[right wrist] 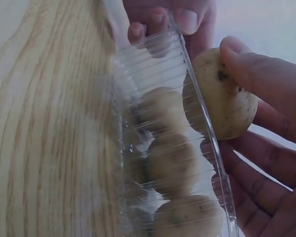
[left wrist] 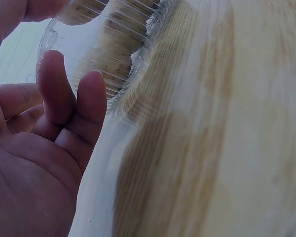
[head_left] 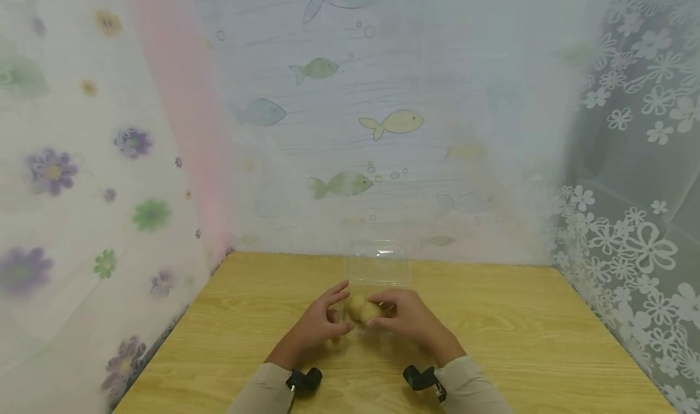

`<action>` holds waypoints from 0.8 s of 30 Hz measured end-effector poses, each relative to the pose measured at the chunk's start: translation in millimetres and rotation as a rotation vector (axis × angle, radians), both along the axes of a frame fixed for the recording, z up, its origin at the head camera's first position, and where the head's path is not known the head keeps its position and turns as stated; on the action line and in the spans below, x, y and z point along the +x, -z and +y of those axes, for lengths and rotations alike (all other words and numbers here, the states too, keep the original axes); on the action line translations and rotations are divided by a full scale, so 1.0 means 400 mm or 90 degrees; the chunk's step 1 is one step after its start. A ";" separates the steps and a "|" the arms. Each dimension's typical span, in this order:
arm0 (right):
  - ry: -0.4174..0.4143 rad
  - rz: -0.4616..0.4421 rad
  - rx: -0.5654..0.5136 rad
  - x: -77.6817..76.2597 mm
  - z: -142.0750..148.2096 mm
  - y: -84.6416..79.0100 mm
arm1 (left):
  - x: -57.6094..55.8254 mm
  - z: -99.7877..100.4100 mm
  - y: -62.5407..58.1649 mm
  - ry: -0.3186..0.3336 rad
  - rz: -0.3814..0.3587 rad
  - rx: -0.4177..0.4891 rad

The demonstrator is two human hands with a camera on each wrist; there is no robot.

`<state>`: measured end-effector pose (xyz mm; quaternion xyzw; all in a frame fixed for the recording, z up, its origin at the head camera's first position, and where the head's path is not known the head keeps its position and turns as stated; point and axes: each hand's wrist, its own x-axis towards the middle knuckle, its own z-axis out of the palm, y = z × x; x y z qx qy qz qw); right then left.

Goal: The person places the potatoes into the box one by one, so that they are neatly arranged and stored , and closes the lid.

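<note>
A clear ribbed plastic box (right wrist: 138, 57) with its lid (head_left: 378, 268) folded back stands on the table and contains several potatoes (right wrist: 171, 163). My right hand (head_left: 411, 318) pinches one potato (right wrist: 227, 98) between thumb and fingers, at the box's long rim and partly behind the wall in the right wrist view. My left hand (head_left: 319, 323) is at the box's left end, thumb and fingers spread apart. In the left wrist view, its bent fingertips (left wrist: 91, 94) are right at the box's end wall.
The wooden table (head_left: 235, 341) extends to both sides of the box. Behind it hangs a fish-print curtain (head_left: 339, 128), with a flowered curtain (head_left: 65, 219) on the left and a white-flowered sheer one (head_left: 629, 250) on the right.
</note>
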<state>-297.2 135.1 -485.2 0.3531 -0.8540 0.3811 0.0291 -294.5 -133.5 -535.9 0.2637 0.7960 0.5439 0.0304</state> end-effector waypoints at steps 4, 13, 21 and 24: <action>-0.006 0.016 0.002 -0.003 -0.003 0.004 | 0.000 0.001 0.000 0.002 -0.002 0.002; -0.006 0.017 0.006 -0.002 -0.008 0.013 | 0.003 0.002 0.000 0.001 0.006 0.002; -0.008 0.053 0.037 0.007 -0.019 0.011 | 0.009 0.005 -0.002 -0.008 0.002 -0.003; -0.001 0.049 0.049 0.009 -0.022 0.010 | 0.012 0.007 -0.006 -0.010 -0.005 -0.003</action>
